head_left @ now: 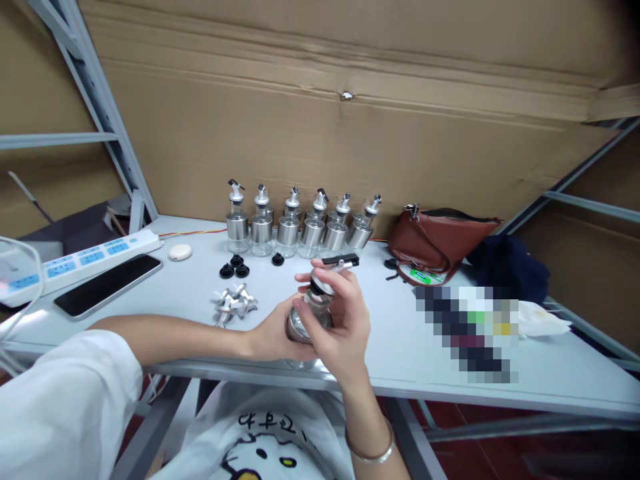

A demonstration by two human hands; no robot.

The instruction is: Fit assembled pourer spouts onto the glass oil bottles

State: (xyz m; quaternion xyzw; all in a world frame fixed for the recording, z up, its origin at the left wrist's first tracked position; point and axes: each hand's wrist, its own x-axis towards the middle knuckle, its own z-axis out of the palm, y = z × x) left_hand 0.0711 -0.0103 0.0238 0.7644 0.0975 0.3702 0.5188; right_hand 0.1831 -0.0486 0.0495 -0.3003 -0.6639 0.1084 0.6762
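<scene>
Bottle (300, 329) with a pour spout (323, 285), held by left hand (277, 330) and right hand (347, 310) at the near edge of the surface (395, 353).

In the head view, spouted bottles (313, 235) stand in a row before cardboard (210, 120); nearer lie black stoppers (227, 271) and, just beyond the left forearm (195, 341), loose silver spouts (235, 305). Phone (107, 285) and power strip (85, 257) lie left, a brown bag (445, 237) right. The left hand wraps the bottle's body, forearm nearly level; the right curls bent fingers around the spout's collar, forearm rising from below.
</scene>
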